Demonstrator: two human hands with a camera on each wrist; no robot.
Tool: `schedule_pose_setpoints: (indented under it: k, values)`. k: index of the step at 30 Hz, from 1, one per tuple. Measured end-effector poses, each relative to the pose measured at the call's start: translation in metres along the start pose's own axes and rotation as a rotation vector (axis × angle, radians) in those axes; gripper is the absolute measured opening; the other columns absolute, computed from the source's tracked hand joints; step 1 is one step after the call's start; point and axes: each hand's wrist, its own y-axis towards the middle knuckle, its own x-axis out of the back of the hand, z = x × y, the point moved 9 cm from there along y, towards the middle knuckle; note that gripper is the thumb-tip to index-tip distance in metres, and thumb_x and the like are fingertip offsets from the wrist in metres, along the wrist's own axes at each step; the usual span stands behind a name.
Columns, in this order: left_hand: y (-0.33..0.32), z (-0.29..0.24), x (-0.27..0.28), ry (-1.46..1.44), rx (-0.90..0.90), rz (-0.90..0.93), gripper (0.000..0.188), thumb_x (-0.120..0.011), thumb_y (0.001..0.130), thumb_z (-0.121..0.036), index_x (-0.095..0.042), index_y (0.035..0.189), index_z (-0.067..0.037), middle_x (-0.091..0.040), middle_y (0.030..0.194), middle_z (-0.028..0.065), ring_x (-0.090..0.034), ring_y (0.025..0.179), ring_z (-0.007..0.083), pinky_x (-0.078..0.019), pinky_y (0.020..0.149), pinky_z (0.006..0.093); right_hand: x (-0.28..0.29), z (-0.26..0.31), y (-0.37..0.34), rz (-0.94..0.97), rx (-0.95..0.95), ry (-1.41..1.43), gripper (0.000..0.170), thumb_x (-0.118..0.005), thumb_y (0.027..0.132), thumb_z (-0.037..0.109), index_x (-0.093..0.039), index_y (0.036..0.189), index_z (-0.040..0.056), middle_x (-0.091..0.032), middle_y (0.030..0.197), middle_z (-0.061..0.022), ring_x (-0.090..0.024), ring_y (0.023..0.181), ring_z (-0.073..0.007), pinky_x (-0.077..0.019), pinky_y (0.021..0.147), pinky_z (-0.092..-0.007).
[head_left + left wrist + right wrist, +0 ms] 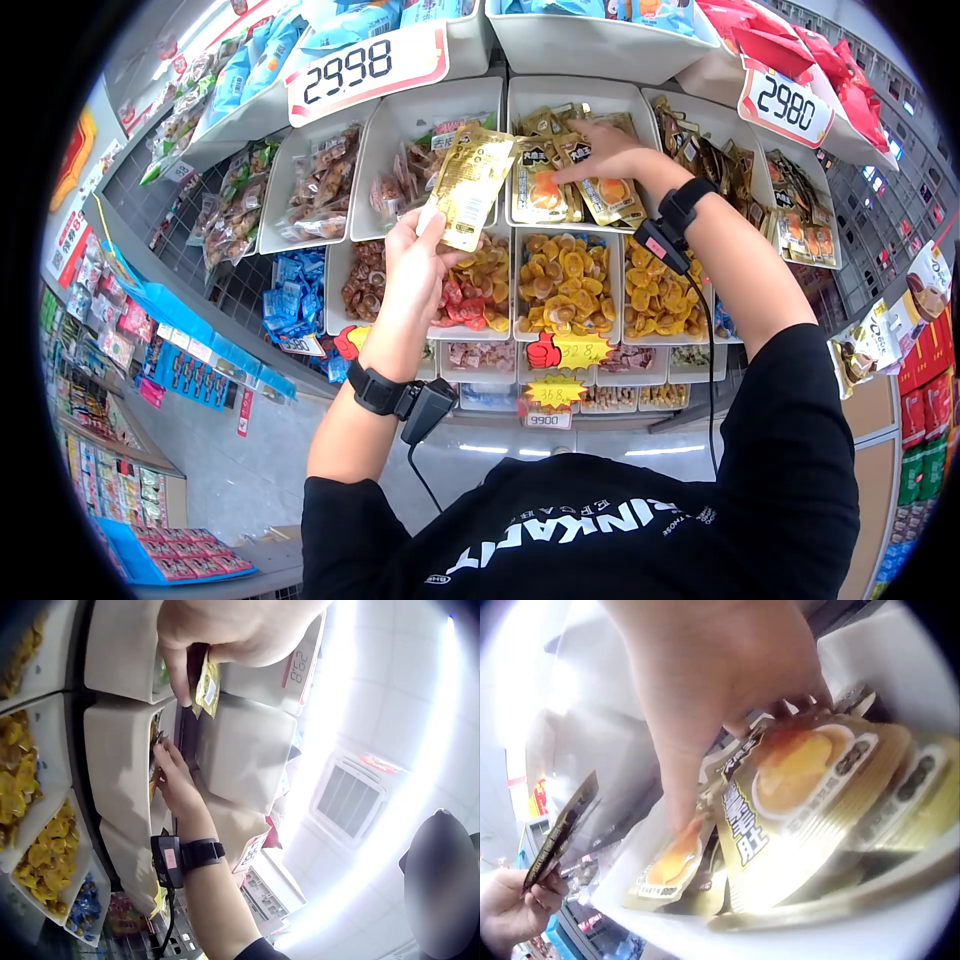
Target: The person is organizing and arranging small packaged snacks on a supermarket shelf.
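My left hand (415, 258) pinches a gold snack packet (472, 185) by its lower end, with its back showing a barcode, above the middle bins. In the right wrist view this packet (559, 832) appears nearly edge-on. My right hand (612, 150) reaches into the white bin (640, 95) of gold snack packets (605, 195). From the right wrist, its thumb (681, 799) lies against a packet at the left. Its other fingers spread over the top of a larger packet (787, 787) with an orange picture, their tips partly hidden behind it.
Neighbouring bins hold brown packaged snacks (325, 180) and more gold packets (800, 215). Yellow-wrapped pieces (565, 285) fill the lower bins. Price signs (365, 72) hang from the upper bins, which hold blue bags (345, 25) and red bags (755, 35).
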Motion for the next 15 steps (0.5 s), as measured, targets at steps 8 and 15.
schedule_pose_setpoints:
  k: [8,15]
  values:
    - [-0.002,-0.001,-0.001,-0.014,-0.014,0.015,0.027,-0.041,0.089,-0.011,-0.043,0.109,0.007,-0.057,0.099,0.0164,-0.061,0.084,0.0251,-0.0524,0.072,0.0355,-0.004,0.015,0.006,-0.024,0.020,-0.115,0.083,-0.073,0.054,0.037,-0.038,0.124,0.0094,-0.044,0.118,-0.0185,-0.042,0.110,-0.0328,-0.0349,0.092,-0.0359]
    - [-0.005,-0.002,0.000,-0.027,-0.015,0.002,0.026,-0.041,0.089,-0.010,-0.043,0.108,0.007,-0.057,0.099,0.0167,-0.060,0.085,0.0251,-0.0523,0.072,0.0359,0.011,0.006,-0.005,-0.118,0.102,-0.023,0.066,-0.072,0.052,0.034,-0.052,0.110,0.0081,-0.051,0.110,-0.0172,-0.046,0.106,-0.0310,-0.0409,0.086,-0.0346]
